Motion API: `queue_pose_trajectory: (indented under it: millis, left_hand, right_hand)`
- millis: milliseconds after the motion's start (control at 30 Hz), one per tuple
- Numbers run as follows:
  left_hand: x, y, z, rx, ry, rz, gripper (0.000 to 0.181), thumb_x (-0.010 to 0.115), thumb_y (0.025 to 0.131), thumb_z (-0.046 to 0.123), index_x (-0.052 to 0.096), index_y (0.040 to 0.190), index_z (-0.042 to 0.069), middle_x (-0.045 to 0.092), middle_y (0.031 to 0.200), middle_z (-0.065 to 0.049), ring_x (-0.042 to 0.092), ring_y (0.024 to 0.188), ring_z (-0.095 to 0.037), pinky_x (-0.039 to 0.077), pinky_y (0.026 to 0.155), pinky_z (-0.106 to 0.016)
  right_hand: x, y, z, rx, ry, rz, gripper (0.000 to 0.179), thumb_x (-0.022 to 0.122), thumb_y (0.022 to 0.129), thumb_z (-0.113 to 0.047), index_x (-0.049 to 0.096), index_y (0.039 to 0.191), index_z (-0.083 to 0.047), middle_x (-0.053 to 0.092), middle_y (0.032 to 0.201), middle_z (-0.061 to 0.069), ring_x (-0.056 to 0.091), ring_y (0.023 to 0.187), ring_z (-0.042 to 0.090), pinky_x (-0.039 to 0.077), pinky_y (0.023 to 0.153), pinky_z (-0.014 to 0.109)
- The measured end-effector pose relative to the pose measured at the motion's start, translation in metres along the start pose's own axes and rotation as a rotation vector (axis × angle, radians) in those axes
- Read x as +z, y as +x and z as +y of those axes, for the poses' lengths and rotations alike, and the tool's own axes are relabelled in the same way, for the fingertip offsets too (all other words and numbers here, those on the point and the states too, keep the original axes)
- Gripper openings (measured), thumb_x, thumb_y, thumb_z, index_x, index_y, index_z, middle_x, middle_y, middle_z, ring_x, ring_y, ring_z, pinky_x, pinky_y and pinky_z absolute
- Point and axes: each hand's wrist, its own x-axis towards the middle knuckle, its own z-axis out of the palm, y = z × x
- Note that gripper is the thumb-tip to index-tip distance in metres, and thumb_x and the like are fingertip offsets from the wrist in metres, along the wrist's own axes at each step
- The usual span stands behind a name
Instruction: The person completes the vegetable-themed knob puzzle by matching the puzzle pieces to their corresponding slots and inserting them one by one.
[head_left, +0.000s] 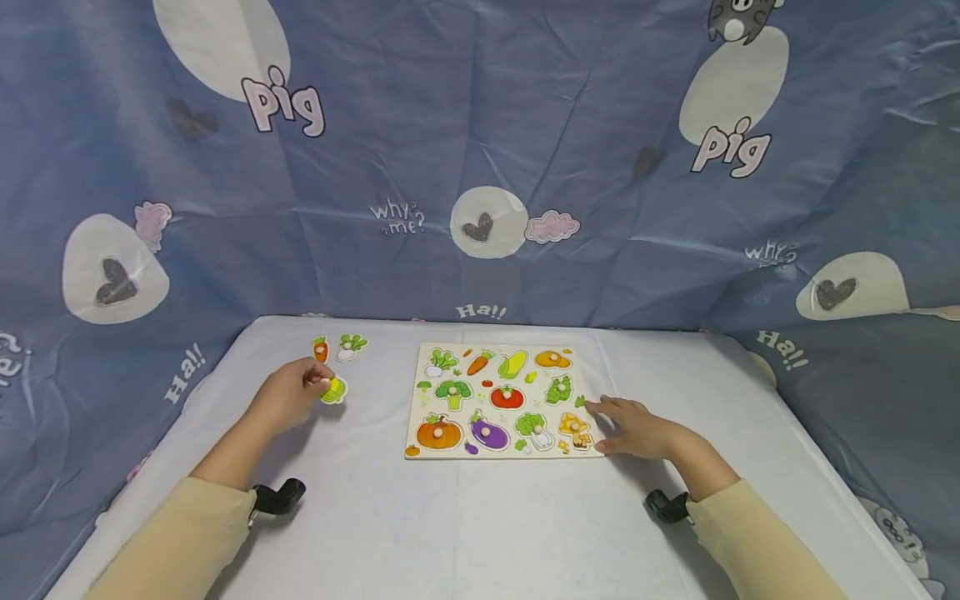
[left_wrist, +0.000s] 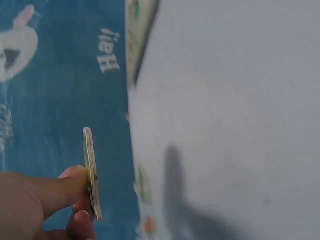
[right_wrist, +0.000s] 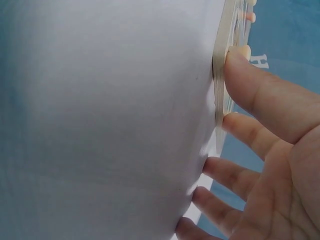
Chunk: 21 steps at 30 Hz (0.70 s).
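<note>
My left hand [head_left: 291, 393] pinches a small green-and-yellow puzzle piece [head_left: 334, 391] between thumb and fingers, above the left of the table. In the left wrist view that thin wooden piece [left_wrist: 92, 172] is seen edge-on, so its picture is hidden. Just beyond the hand lie a carrot piece [head_left: 320, 350] and a white radish piece [head_left: 350, 347]. My right hand [head_left: 637, 427], fingers spread, touches the right edge of the vegetable puzzle board [head_left: 435, 455]. From the right wrist, the thumb [right_wrist: 240, 70] rests at the edge of the board and other fingertips touch the white cloth.
Knobbed pieces such as the tomato [head_left: 507, 398], eggplant [head_left: 489, 432] and pumpkin [head_left: 438, 434] sit in the board. A white cloth covers the table [head_left: 480, 533]. Behind it hangs a blue printed curtain [head_left: 420, 275], which also runs along both sides.
</note>
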Motion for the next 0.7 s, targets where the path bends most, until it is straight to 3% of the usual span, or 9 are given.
queue_pose_trajectory:
  millis: [200, 400, 700]
  left_hand:
    - [0.009, 0.011, 0.037, 0.066, -0.024, -0.018, 0.016, 0.059, 0.101, 0.011, 0.064, 0.114, 0.002, 0.063, 0.107, -0.014, 0.058, 0.100, -0.031, 0.049, 0.081, -0.043]
    - [0.022, 0.032, 0.066, 0.096, -0.054, -0.052, 0.015, 0.058, 0.103, 0.017, 0.065, 0.113, 0.009, 0.064, 0.110, -0.011, 0.059, 0.100, -0.028, 0.050, 0.080, -0.040]
    - [0.055, 0.066, 0.112, 0.168, -0.070, -0.168, 0.013, 0.058, 0.103, 0.018, 0.065, 0.112, 0.011, 0.062, 0.105, -0.007, 0.058, 0.094, -0.023, 0.050, 0.080, -0.036]
  right_hand:
    - [0.002, -0.001, 0.001, -0.012, 0.006, 0.005, 0.079, 0.074, 0.089, -0.039, 0.039, 0.154, -0.011, 0.023, 0.159, 0.028, 0.019, 0.143, 0.055, 0.023, 0.107, 0.073]
    - [0.001, -0.002, 0.003, -0.042, 0.019, 0.012, 0.077, 0.073, 0.091, -0.037, 0.039, 0.154, -0.009, 0.024, 0.158, 0.030, 0.019, 0.143, 0.056, 0.021, 0.109, 0.072]
    - [0.000, -0.001, 0.002, -0.035, -0.001, 0.008, 0.077, 0.073, 0.090, -0.038, 0.040, 0.153, -0.008, 0.024, 0.158, 0.031, 0.019, 0.143, 0.055, 0.022, 0.109, 0.072]
